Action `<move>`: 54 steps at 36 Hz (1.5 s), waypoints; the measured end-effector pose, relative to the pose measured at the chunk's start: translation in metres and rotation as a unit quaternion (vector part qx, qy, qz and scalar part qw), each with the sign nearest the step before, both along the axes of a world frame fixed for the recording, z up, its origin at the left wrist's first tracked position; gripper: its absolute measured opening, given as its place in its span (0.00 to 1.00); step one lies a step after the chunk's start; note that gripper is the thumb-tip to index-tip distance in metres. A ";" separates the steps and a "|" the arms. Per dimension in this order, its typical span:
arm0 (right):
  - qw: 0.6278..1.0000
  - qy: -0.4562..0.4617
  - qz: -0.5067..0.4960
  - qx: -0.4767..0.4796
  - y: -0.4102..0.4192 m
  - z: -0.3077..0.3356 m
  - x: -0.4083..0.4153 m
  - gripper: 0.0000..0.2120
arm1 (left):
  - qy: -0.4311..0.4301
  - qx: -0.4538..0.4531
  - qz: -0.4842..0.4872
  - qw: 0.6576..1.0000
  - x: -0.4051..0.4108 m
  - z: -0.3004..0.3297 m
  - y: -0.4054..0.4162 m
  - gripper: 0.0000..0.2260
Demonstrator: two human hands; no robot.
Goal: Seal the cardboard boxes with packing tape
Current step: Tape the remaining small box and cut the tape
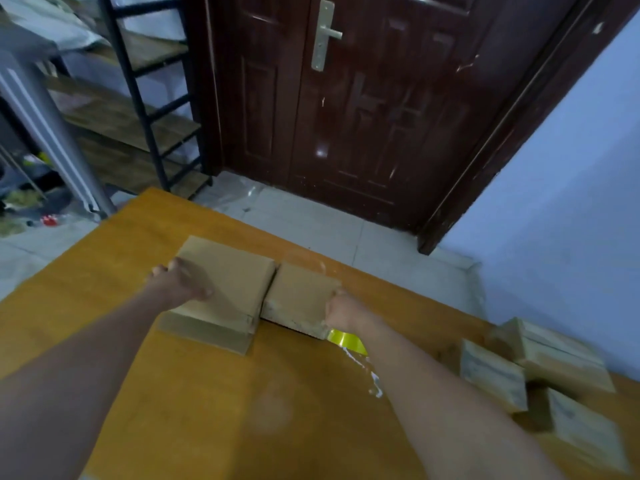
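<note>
Pressing flaps shut: your left hand (180, 284) and right hand (341, 308) grip the box (242, 289); next, fetch tape (346, 340) beneath your right wrist.

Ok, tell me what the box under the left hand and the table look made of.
Box: plain brown cardboard, matte, going by its dull tan faces and folded flap edges. Table: probably wood or laminate, orange-yellow, smooth with a faint sheen; grain is too blurred to confirm.

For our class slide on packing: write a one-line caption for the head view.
Both hands, left hand and right hand, grasp adjoining cardboard boxes on a yellow table.
</note>
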State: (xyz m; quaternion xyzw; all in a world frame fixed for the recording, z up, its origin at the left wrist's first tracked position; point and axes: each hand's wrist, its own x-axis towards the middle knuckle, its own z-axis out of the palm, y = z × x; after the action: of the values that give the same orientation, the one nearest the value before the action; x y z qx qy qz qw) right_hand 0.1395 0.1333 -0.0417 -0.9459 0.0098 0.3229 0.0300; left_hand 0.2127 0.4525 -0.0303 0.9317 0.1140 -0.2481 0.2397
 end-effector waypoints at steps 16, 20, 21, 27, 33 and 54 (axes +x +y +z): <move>0.998 -0.046 -0.012 0.028 -0.062 0.010 -0.145 0.14 | 0.059 0.125 -0.211 0.968 -0.088 0.000 -0.042 0.61; 0.998 -0.042 -0.032 0.023 -0.083 0.017 -0.201 0.19 | 0.068 0.126 -0.281 0.949 -0.114 -0.003 -0.069 0.62; 0.998 -0.048 -0.031 0.019 -0.089 0.017 -0.212 0.19 | 0.071 0.120 -0.292 0.946 -0.119 -0.003 -0.075 0.62; 0.994 -0.065 -0.081 0.018 -0.133 0.011 -0.289 0.17 | 0.063 0.116 -0.361 0.923 -0.150 -0.005 -0.137 0.59; 0.982 -0.067 -0.175 0.020 -0.184 0.006 -0.352 0.15 | 0.045 0.080 -0.378 0.921 -0.179 -0.011 -0.203 0.58; 0.954 -0.167 -0.183 0.168 -0.252 0.012 -0.405 0.07 | -0.039 -0.196 -0.324 0.925 -0.347 0.029 -0.382 0.37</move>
State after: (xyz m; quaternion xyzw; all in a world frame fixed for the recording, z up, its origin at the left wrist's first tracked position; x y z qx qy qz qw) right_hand -0.2655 -0.1182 -0.0302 -0.9496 0.1230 0.1464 0.2483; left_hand -0.1344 0.0709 -0.0010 0.8612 -0.2540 -0.2929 0.3286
